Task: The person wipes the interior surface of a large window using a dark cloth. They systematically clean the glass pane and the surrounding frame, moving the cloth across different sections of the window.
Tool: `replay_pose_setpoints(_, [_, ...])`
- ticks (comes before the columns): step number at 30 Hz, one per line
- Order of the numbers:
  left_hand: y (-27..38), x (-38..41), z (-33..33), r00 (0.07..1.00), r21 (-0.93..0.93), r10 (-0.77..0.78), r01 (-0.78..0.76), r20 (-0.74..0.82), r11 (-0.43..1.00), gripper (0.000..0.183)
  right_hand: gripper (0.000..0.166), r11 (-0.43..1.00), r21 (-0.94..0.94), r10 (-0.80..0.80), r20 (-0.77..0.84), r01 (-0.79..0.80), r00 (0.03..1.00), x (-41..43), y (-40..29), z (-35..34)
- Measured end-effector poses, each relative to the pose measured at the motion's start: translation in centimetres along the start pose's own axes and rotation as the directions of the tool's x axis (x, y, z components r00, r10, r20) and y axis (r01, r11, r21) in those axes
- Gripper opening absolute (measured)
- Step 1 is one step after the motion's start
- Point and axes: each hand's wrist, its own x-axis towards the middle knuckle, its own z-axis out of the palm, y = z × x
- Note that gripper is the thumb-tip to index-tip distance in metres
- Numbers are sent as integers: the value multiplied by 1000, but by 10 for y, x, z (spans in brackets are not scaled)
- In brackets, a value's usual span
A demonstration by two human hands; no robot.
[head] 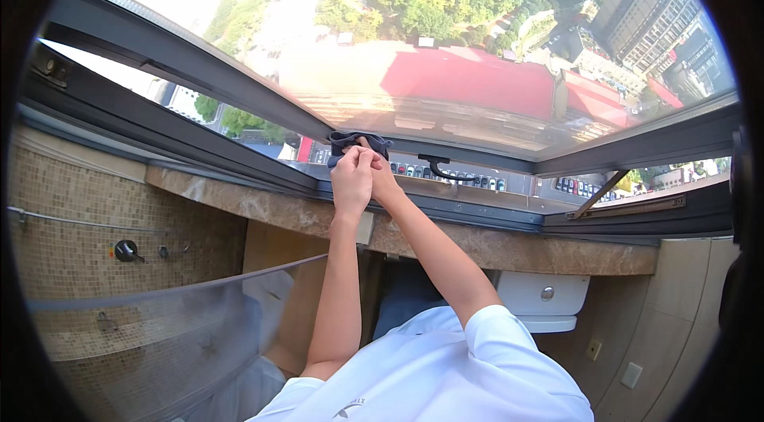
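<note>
A dark blue cloth [360, 140] lies bunched against the lower left corner of a tilted-out window sash [412, 147]. My left hand [353, 174] is nearest me, its fingers curled beside the cloth; whether they grip it is hard to tell. Just behind it my right hand [381, 170] is partly hidden, with fingers on the cloth at the frame. A black window handle [444, 168] hangs from the bottom rail to the right of my hands. Bright glass [453, 82] fills the sash above.
A brown marble sill [465, 243] runs below the window. At the right a metal stay arm [600, 195] joins sash and frame. A glass partition [179, 326] and a shower mixer [127, 251] are at the left; a white toilet tank [542, 294] stands under the sill. Outside is a long drop to parked cars.
</note>
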Motion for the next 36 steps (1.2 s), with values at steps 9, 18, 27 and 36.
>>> replay_pose_setpoints(9, [-1, -3, 4, 1000, 28, -29, 29, -9, 999, 23, 22, 947, -186, 165, -418, -262, 893, -102, 8, -228])
replay_pose_setpoints(18, [-4, 2, 6, 998, -8, -14, 15, 53, 1000, 25, 34, 851, -454, -53, -574, -264, 817, -136, 18, -214])
replay_pose_setpoints(27, [-10, 2, 2, 998, -35, -32, 34, 62, 999, 23, 35, 947, -311, -82, 3, 79, 997, -14, -22, -40])
replay_pose_setpoints(36, [-21, 2, 2, 1000, 63, 23, -24, 10, 998, 25, 36, 975, -202, -117, -91, 97, 989, -13, -24, -26])
